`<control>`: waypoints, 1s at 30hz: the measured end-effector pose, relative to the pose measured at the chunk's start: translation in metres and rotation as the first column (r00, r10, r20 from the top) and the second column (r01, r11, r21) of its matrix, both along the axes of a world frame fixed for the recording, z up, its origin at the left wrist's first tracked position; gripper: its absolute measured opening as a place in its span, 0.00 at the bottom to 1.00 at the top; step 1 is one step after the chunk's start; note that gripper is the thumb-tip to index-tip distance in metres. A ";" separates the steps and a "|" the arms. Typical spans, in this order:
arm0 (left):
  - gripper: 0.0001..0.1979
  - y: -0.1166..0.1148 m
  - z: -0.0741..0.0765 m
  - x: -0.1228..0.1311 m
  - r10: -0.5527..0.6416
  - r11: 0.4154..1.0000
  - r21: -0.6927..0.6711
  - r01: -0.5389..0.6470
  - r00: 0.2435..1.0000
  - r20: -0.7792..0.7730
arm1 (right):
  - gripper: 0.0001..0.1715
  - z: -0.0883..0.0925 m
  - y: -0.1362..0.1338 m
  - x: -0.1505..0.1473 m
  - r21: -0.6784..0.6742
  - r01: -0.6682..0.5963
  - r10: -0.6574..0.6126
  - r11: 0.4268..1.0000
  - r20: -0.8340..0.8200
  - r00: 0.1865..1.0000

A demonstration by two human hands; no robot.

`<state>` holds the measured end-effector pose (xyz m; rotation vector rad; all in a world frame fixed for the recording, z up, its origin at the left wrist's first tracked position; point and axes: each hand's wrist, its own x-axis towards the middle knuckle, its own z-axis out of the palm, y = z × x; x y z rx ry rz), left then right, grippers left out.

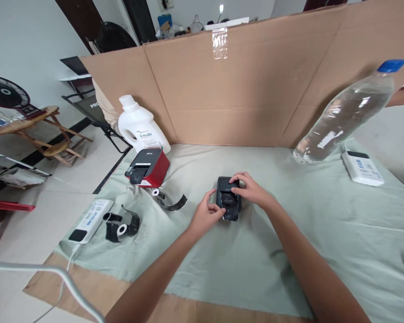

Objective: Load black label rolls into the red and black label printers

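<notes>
A small black device (228,184), which looks like a label printer, sits on the green cloth in front of me. From its front hangs a black strip (230,213). My left hand (206,214) grips its left side, the thumb on the strip and the index finger by the side wall. My right hand (251,189) holds the upper right, with fingertips on the top cover. To the left is a red and black printer (151,167) of similar shape. Loose black rolls with white cores, one roll (156,193) trailing a strip and another roll (122,230), lie nearby.
A cardboard panel (235,98) stands across the back. A white jug (143,128) leans at the left, and a large water bottle (346,119) tilts against the panel at the right. White power banks lie at left (92,220) and right (362,168). A pale cable (67,278) crosses lower left.
</notes>
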<state>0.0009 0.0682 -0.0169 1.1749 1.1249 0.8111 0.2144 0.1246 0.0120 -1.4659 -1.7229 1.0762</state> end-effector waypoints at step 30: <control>0.30 0.017 0.038 -0.201 0.382 0.759 0.396 0.517 0.139 -0.914 | 0.62 0.002 -0.034 -0.088 0.151 0.230 -0.273 0.961 0.611 0.743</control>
